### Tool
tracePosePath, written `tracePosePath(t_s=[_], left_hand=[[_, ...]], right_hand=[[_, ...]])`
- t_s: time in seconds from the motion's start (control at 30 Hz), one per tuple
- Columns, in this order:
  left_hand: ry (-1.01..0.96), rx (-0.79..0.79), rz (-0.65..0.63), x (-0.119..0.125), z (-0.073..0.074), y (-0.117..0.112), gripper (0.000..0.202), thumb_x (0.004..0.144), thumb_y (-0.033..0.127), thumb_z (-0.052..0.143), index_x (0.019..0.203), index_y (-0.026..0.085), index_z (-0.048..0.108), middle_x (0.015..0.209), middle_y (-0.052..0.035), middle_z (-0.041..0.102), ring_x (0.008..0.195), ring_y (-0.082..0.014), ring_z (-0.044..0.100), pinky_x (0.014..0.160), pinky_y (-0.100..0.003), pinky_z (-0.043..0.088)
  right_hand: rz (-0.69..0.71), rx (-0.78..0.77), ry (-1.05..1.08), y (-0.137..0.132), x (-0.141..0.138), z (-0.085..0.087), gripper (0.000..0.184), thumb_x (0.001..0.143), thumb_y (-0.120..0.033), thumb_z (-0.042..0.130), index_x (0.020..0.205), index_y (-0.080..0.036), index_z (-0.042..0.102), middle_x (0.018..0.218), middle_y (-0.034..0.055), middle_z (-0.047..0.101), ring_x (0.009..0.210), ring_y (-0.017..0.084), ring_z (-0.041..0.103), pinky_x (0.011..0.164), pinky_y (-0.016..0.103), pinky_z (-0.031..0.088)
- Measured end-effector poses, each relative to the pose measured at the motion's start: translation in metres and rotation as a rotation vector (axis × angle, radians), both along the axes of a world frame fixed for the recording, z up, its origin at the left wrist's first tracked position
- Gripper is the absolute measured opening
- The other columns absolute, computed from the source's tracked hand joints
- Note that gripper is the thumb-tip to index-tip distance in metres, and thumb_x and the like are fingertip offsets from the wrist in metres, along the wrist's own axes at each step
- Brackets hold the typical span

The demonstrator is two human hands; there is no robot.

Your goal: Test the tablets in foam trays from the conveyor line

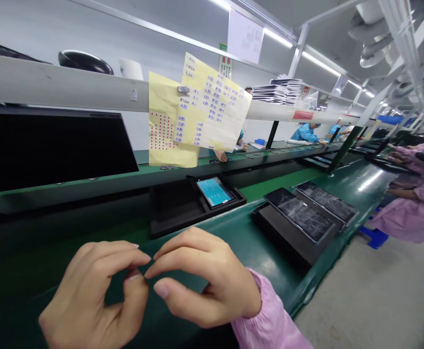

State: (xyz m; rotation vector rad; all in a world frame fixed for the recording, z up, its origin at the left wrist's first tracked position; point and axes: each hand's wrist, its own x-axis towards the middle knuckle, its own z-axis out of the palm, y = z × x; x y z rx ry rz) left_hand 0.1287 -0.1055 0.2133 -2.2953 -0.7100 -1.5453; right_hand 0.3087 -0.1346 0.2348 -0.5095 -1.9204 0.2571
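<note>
Low in the view, my left hand (97, 293) has its thumb and index fingertips pinched together. Whatever may be between them is too small to make out. My right hand (206, 278) is beside it, thumb and fingers apart, its index fingertip at or very near the left hand's pinch. I cannot tell if the two hands touch. Both are above the green work surface (270, 257). Beyond them, a tablet with a lit blue screen (215, 192) lies in the right part of a black tray (175, 206).
To the right, two dark-screened tablets (299, 213) rest on a black foam tray (277, 230). A large black monitor (52, 150) stands at left. Handwritten yellow sheets (212, 104) hang from the shelf rail (91, 85). Co-workers in pink (415, 203) and blue (304, 133) clothing sit along the line.
</note>
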Motion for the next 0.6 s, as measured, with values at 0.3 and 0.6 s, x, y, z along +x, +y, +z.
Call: tracePosePath(t_s=[0.3, 0.6], left_hand=[[-0.047, -0.233, -0.043, 0.006, 0.004, -0.013, 0.021, 0.091, 0.006, 0.037, 0.09, 0.022, 0.051, 0.083, 0.0006, 0.05, 0.069, -0.0115, 0.051, 0.057, -0.027, 0.042], [0.006, -0.277, -0.082, 0.003, -0.001, -0.008, 0.019, 0.09, 0.008, 0.036, 0.091, 0.023, 0.047, 0.078, 0.0033, 0.049, 0.059, -0.0088, 0.05, 0.051, -0.023, 0.04]], right_hand=[[0.0, 0.042, -0.088, 0.004, -0.003, -0.002, 0.034, 0.102, -0.039, 0.039, 0.089, -0.018, 0.063, 0.092, 0.0082, 0.069, 0.08, 0.014, 0.063, 0.077, 0.025, 0.053], [0.007, 0.024, -0.069, 0.003, -0.005, -0.005, 0.027, 0.101, -0.036, 0.042, 0.088, -0.02, 0.059, 0.092, 0.0077, 0.069, 0.084, 0.015, 0.063, 0.078, 0.026, 0.054]])
